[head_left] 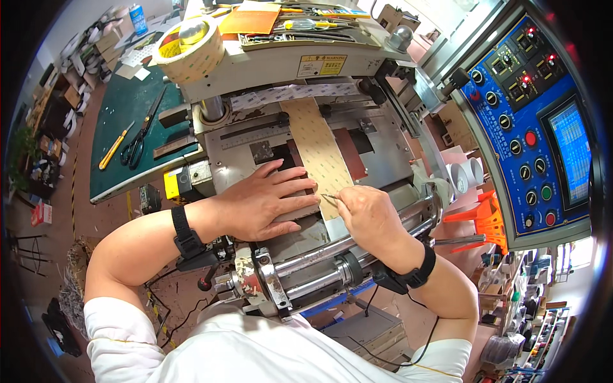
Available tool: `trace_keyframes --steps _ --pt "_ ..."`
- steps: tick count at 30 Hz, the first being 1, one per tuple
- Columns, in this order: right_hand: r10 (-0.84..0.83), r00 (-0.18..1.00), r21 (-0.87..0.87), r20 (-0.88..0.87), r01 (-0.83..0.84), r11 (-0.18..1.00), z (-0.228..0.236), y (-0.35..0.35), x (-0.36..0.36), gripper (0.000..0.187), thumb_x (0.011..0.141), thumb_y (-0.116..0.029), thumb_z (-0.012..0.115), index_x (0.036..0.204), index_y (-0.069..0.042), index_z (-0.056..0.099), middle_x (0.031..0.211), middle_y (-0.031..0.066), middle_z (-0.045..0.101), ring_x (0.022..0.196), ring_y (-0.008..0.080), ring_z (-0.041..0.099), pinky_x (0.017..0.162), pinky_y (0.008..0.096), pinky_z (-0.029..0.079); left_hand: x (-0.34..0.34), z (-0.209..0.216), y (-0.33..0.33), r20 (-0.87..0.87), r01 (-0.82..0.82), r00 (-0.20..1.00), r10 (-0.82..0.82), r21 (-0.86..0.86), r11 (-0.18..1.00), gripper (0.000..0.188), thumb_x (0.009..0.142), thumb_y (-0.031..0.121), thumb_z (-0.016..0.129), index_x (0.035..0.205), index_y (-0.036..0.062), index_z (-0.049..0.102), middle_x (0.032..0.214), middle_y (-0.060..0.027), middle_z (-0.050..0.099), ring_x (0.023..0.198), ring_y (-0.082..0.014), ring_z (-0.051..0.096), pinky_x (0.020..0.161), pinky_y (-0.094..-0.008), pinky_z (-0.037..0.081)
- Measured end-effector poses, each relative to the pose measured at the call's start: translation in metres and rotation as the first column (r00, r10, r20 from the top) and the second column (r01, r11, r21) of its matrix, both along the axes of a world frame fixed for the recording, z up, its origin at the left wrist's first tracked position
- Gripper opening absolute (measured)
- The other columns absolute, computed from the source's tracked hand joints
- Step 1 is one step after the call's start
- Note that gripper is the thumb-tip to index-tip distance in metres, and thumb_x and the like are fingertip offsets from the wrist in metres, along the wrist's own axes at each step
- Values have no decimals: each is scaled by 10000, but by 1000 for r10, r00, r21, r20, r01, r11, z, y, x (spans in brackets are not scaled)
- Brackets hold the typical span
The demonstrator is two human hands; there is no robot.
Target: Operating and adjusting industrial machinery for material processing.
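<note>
A long yellowish strip (313,131) with small printed marks runs down the middle of the machine's metal bed, over a dark reddish-brown sheet (351,153). Its near end meets a white piece (334,228) by the front rollers. My left hand (265,201) lies flat with fingers spread, its fingertips at the strip's left edge. Closed in a pinch, my right hand (370,214) holds a thin pointed metal tool (330,196), its tip over the strip's near part. The fingers cover most of that tool, so its exact kind is hidden.
Steel rollers (319,274) cross in front of me. A blue control panel (527,127) stands at right, above an orange plastic thing (482,220). Scissors (143,131) and a yellow cutter knife (116,147) lie on the green mat (115,108). A tape roll (191,54) and tool tray (306,38) sit atop the machine.
</note>
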State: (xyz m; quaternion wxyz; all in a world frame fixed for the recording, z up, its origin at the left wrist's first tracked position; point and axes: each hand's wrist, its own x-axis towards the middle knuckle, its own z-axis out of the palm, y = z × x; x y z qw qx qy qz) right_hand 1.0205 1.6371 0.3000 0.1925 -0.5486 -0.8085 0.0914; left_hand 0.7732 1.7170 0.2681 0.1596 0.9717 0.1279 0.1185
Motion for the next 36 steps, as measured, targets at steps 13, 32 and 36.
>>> trace_keyframes --steps 13,32,36 --pt "-31 1000 -5 -2 31 999 0 0 -1 75 874 -63 645 876 11 648 820 189 669 789 380 656 722 439 528 -1 0 -1 5 -7 1000 7 11 1000 524 968 383 562 1444 178 491 1506 -112 425 1440 -336 332 1179 -535 209" --pt "-65 998 -21 -2 65 998 1 0 -1 81 882 -69 641 879 11 652 819 193 669 780 381 658 704 436 526 -1 -1 -1 10 -9 1000 9 14 1000 524 974 385 557 1451 180 485 1506 -107 425 1439 -330 331 1188 -531 202" --pt "-36 999 -70 -17 34 997 2 1 -1 88 881 -76 640 868 10 651 818 192 666 775 375 658 696 427 527 -1 -1 -1 12 -8 1000 8 12 1000 521 974 385 557 1447 179 488 1507 -106 424 1440 -329 330 1189 -531 200"
